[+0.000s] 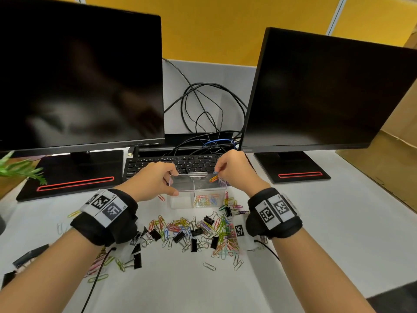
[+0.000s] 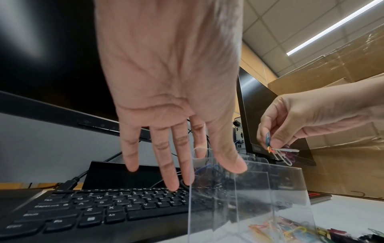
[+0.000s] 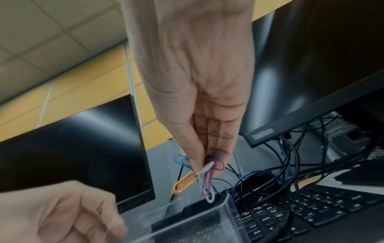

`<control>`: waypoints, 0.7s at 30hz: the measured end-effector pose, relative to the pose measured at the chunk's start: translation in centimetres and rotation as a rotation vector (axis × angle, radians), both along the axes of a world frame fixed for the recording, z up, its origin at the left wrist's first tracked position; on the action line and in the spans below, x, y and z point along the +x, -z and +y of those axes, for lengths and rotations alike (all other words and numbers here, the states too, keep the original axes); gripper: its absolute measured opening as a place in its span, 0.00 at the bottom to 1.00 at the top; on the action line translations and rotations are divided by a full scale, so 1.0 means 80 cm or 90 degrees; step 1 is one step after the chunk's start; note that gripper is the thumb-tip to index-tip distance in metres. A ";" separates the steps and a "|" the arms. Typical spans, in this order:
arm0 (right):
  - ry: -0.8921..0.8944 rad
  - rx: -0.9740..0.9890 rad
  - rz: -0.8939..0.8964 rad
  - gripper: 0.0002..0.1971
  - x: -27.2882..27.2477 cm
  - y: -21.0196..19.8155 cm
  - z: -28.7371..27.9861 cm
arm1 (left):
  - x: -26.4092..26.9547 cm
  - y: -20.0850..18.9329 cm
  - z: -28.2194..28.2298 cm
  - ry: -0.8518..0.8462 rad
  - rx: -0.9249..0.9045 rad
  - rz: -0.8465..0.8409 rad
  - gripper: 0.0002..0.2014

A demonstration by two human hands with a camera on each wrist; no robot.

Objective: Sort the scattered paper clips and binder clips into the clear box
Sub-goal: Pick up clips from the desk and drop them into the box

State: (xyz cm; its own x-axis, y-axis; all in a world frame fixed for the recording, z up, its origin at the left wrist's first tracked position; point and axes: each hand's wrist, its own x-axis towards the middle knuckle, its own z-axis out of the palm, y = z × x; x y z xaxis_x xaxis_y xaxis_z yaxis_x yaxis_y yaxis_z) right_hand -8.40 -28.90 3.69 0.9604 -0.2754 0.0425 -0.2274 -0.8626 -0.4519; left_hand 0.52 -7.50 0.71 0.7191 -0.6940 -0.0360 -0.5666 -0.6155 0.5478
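Note:
A clear two-compartment box (image 1: 180, 203) stands in front of the keyboard, with coloured paper clips in its right compartment. My left hand (image 1: 173, 182) grips the box's left end, thumb on the near side and fingers on the far side; the left wrist view has this hand (image 2: 205, 176) at the box's rim (image 2: 280, 189). My right hand (image 1: 217, 173) pinches a bunch of coloured paper clips (image 1: 214, 178) just above the box's far right corner. In the right wrist view the bunch (image 3: 187, 180) dangles over the box (image 3: 207, 218). A scattered pile (image 1: 198, 231) of paper clips and black binder clips (image 1: 179, 236) lies nearer me.
A black keyboard (image 1: 158, 163) lies right behind the box, with tangled cables (image 1: 203, 105) beyond it. Two dark monitors (image 1: 79, 75) (image 1: 327, 93) stand left and right on flat bases. A green plant (image 1: 20, 168) is at the left edge, cardboard (image 1: 394, 143) at the right.

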 end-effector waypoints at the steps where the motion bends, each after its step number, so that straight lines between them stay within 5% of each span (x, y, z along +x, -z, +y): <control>1: -0.012 0.001 -0.001 0.09 0.000 0.002 0.003 | 0.000 0.000 0.000 0.000 0.002 0.000 0.24; 21: -0.046 -0.068 0.017 0.11 0.011 0.035 0.015 | 0.001 0.002 -0.002 -0.003 0.002 -0.001 0.24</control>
